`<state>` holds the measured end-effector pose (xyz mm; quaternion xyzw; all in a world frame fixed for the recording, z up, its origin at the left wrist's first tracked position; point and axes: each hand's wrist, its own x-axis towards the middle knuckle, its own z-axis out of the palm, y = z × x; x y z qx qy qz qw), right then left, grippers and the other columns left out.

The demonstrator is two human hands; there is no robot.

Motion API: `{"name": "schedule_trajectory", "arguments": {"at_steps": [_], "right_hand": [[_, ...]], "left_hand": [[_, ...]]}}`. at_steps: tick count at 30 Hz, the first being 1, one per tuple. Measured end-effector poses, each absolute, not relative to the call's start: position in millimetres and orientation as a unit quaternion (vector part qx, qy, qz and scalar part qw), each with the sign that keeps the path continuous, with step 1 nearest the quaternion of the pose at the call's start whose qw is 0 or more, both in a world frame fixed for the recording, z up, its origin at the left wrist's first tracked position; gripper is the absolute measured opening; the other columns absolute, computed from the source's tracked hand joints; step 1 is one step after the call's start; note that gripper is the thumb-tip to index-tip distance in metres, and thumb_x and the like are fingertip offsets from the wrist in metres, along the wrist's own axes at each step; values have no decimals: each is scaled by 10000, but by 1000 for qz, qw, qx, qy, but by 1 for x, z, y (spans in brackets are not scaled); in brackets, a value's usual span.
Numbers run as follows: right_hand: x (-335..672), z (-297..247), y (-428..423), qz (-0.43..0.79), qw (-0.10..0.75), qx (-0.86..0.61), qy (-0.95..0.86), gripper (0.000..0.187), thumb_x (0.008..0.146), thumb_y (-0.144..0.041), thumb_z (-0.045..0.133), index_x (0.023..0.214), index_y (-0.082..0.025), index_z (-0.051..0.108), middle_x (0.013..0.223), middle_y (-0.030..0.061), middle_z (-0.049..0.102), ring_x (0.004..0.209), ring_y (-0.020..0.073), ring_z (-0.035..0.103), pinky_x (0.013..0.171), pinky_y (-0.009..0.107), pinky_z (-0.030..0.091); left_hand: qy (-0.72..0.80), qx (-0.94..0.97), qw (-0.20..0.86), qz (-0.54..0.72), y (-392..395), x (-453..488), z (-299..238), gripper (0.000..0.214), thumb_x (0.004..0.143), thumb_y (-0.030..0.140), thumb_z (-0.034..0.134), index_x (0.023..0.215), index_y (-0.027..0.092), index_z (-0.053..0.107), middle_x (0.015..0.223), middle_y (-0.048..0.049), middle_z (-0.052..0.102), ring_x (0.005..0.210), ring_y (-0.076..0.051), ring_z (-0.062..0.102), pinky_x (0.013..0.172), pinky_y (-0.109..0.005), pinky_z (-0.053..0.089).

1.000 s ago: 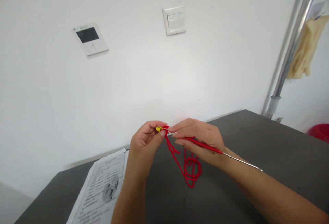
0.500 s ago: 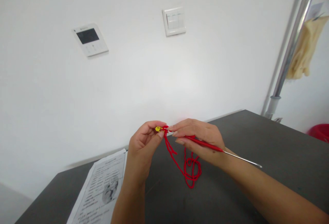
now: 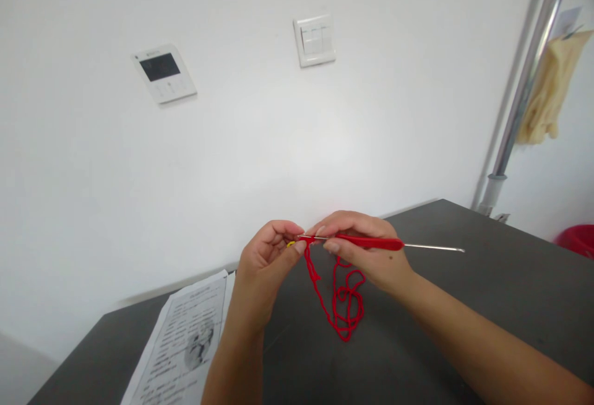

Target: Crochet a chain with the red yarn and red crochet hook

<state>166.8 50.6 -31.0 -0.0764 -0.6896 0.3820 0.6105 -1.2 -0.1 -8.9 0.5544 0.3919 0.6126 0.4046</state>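
My left hand [image 3: 266,256] pinches a small piece of red crochet work [image 3: 306,241] between thumb and fingertips. A yellow stitch marker [image 3: 291,244] peeks out by those fingers, mostly covered. In my right hand [image 3: 366,238] is a crochet hook [image 3: 371,242] with a red handle; its thin metal tip lies across the red work at my left fingertips, and its other metal end sticks out to the right. Red yarn [image 3: 346,306] hangs from the work and lies in loose loops on the dark table. Whether the tip has caught a loop is too small to tell.
Printed sheets [image 3: 180,337] lie on the dark grey table [image 3: 417,337] left of my left forearm. Behind stands a white wall with an intercom panel [image 3: 164,75] and a light switch [image 3: 317,39]. At the right are a metal pole [image 3: 524,89], a yellowish cloth item [image 3: 554,89] and a red container [image 3: 578,239].
The hook has swung from slanting down to the right to nearly level. My left hand has shifted slightly right, and the stitch marker is now more hidden by its fingers.
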Motion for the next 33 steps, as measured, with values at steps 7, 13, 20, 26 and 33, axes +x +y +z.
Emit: {"name": "schedule_trajectory", "arguments": {"at_steps": [7,13,20,26,33], "right_hand": [[165,-27,51,480,572,-131,-653,125,781,-292,795,793,-180,742,769,36,732,693,143,640,623,255,498],[164,-24,51,531,546,-148,-631,150,781,-301,783,773,-172,708,634,-27,624,551,88,505,547,230,411],[160,-27,55,572,532,-154,-605,160,782,-309,769,811,-167,699,656,-36,595,555,84,484,539,237,368],[161,-29,55,581,525,-159,-601,225,779,-361,774,867,-174,686,748,-14,625,608,97,508,589,258,393],[163,-22,52,591,460,-195,-634,420,675,-434,863,868,-186,585,760,-19,612,692,136,563,646,274,423]], "left_hand": [[402,554,432,587,0,-1,-9,144,762,265,795,765,186,674,711,33,660,693,-98,580,662,-205,449],[419,553,469,547,4,3,-10,184,725,273,813,786,172,671,709,20,675,687,-109,591,672,-230,451],[411,554,479,543,8,4,-14,206,731,299,809,741,173,645,615,44,634,599,-88,532,599,-217,382],[405,536,484,561,9,5,-14,234,708,305,822,685,169,633,586,46,619,585,-87,507,595,-220,367],[410,514,452,603,9,4,-13,220,693,287,823,672,165,641,644,7,681,653,-118,577,664,-239,427]]}}
